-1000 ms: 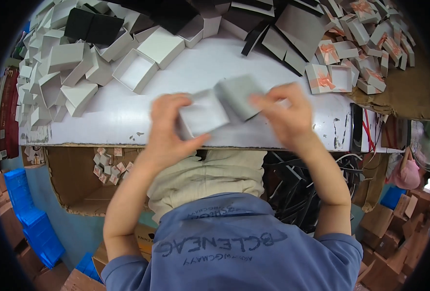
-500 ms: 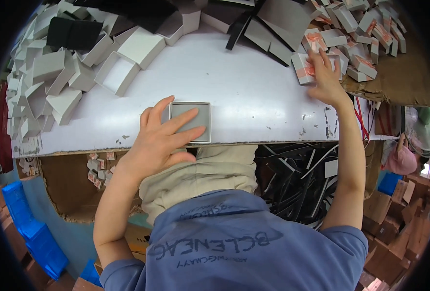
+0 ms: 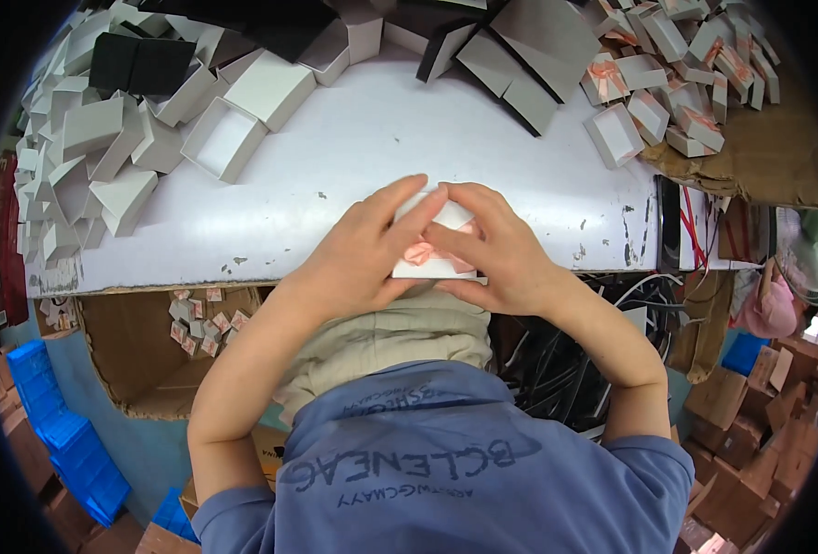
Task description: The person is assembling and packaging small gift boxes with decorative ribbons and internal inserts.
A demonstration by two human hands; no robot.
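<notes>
At the table's front edge, a small white gift box [image 3: 435, 266] with a pink ribbon bow on its lid sits between my two hands. My left hand [image 3: 363, 245] grips its left side, fingers curled over the far edge. From the other side my right hand [image 3: 501, 245] holds it, fingers over the lid and thumb at the near side. The fingers cover much of the box, so how far the lid sits down on the base cannot be made out.
Many white box bases [image 3: 104, 129] lie heaped at the left. Grey and black sheets [image 3: 524, 55] lie at the back. Ribboned lids [image 3: 607, 78] pile up on the right, with an open white box part [image 3: 615, 137] before them. Below the table is a cardboard carton [image 3: 132, 369].
My right hand has come from the lid pile to the front edge with a ribboned lid. My left hand has shifted right and now grips the box. The grey-lined box interior is covered.
</notes>
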